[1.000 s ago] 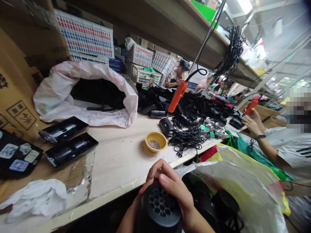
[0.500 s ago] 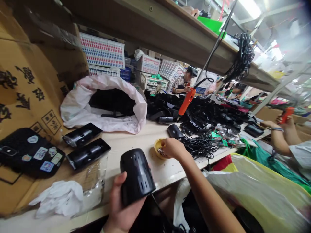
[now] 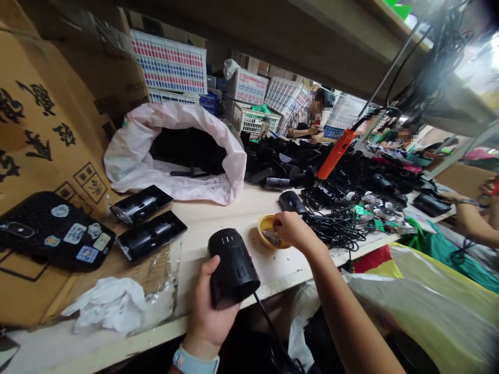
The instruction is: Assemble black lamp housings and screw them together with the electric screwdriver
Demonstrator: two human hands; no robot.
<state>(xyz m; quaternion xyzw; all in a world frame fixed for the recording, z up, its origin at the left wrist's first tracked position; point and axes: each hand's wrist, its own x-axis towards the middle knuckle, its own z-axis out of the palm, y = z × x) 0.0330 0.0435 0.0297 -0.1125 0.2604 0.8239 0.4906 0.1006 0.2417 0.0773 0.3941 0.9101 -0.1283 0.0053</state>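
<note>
My left hand (image 3: 205, 306) is shut around a black cylindrical hair dryer body (image 3: 233, 267), which has small slots in its side and a black cord (image 3: 271, 322) hanging from it. My right hand (image 3: 292, 231) reaches into a small yellow bowl (image 3: 265, 223) of metal screws (image 3: 271, 237). Its fingertips are bunched at the screws, and the hand hides whether it holds any. A light blue watch band (image 3: 196, 362) circles my left wrist.
Black moulded trays (image 3: 150, 236) and a white cloth (image 3: 111, 304) lie left of my hands. Tangled black cables (image 3: 335, 228) and piled black parts lie right of the bowl. A co-worker's forearm (image 3: 470, 215) enters at right, and a yellow plastic bag (image 3: 436, 296) hangs below the bench edge.
My right hand has left the dryer body and gone to the bowl. The body now sits in my left hand alone, turned with its grille end away from me.
</note>
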